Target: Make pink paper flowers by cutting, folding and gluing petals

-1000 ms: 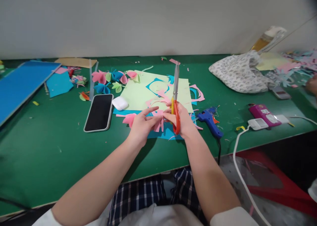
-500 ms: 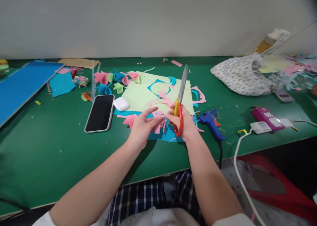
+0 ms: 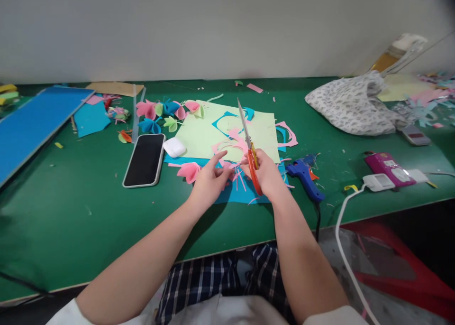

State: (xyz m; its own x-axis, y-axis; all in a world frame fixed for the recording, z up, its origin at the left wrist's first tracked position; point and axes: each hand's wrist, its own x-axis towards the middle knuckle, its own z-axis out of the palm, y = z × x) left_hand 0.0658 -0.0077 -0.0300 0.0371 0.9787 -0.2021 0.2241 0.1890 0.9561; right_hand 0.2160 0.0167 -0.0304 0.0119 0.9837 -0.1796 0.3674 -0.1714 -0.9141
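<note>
My right hand (image 3: pixel 265 173) is closed around scissors (image 3: pixel 249 147) with red and yellow handles, the blades pointing away and slightly left. Thumb and fingers of my left hand (image 3: pixel 209 177) pinch the edge of a small piece of pink paper (image 3: pixel 237 177) cut into thin strips; part of it is hidden by the fingers. Under both hands lies blue paper (image 3: pixel 232 196), with a pale green sheet (image 3: pixel 199 135) behind. Pink cut-out scraps (image 3: pixel 234 135) and a blue scrap (image 3: pixel 215 123) rest on the green sheet. Beside my left hand is a pink paper flower (image 3: pixel 189 171).
A phone (image 3: pixel 145 161) and a white case (image 3: pixel 174 147) lie to the left, below several paper flowers (image 3: pixel 170 109). On the right are a blue glue gun (image 3: pixel 306 180), a purple device (image 3: pixel 389 169) with a white cable (image 3: pixel 341 220), and a patterned cloth (image 3: pixel 350 106).
The scissors have tipped left and lower in my right hand, which turned slightly. My left hand has shifted a little, and the pink strips now spread out between the hands.
</note>
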